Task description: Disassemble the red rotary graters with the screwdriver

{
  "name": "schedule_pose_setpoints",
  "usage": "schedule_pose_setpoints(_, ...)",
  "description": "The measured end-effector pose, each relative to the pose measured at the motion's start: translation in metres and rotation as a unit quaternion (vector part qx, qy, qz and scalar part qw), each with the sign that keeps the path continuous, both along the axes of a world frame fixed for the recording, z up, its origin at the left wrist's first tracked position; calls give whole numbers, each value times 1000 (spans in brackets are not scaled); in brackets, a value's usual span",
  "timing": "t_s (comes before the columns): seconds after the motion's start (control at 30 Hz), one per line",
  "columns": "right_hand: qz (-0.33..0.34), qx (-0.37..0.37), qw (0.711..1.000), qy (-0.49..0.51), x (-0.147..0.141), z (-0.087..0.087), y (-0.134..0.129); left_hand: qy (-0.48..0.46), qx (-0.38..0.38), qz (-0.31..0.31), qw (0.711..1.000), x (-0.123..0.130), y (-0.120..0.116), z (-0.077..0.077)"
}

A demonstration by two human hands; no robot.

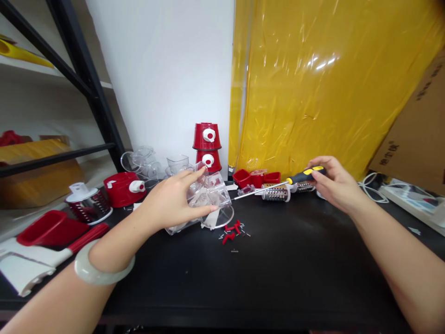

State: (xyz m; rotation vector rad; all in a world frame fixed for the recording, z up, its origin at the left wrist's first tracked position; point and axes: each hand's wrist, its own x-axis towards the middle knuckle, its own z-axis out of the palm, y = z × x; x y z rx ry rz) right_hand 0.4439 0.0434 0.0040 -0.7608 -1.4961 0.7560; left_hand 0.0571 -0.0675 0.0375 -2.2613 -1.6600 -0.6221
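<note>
My left hand [177,197] is wrapped over a clear plastic housing [217,188], thumb and fingers on its sides. In my right hand [328,178] is the black and yellow handle of a screwdriver [299,177], held between thumb and fingers. Its thin metal shaft points left, and the tip is close to the right side of the housing; whether they touch is hard to tell. Small red parts [229,237] and several screws [244,232] lie on the black table [278,269] just in front of the housing.
Two stacked red bases [207,148] stand by the wall. Red trays [243,177] and metal grater drums [275,192] lie at the back. On the left are another red base [121,189], a drum [88,204] and a red and white part [52,228]. A white cable [373,188] lies right.
</note>
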Motion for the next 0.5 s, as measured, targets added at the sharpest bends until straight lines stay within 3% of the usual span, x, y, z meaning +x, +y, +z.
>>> schedule_pose_setpoints(0.07, 70, -19, 993, 90, -6, 6, -7, -4, -2, -3, 1000, 1, 0, 0)
schedule_pose_setpoints(0.13, 95, -43, 986, 131, -9, 9, -11, -8, -3, -11, 1000, 1, -1, 1)
schedule_pose_setpoints(0.2, 60, -70, 990, 107, -9, 9, -10, -9, 2, -18, 1000, 1, -1, 1)
schedule_pose_setpoints(0.3, -70, -93, 991, -64, -3, 3, -3, -5, 4, -18, 1000, 1, -1, 2)
schedule_pose_setpoints(0.37, -112, -76, 982, -131, 0, -1, 1, -5, 3, -14, 1000, 0, -1, 2)
schedule_pose_setpoints(0.43, -74, -43, 994, -68, 1, -1, 2, -4, 5, -12, 1000, 0, 0, 1)
schedule_pose_setpoints(0.5, 9, -24, 999, 43, -2, 2, -1, -2, 5, -9, 1000, 0, -1, 2)
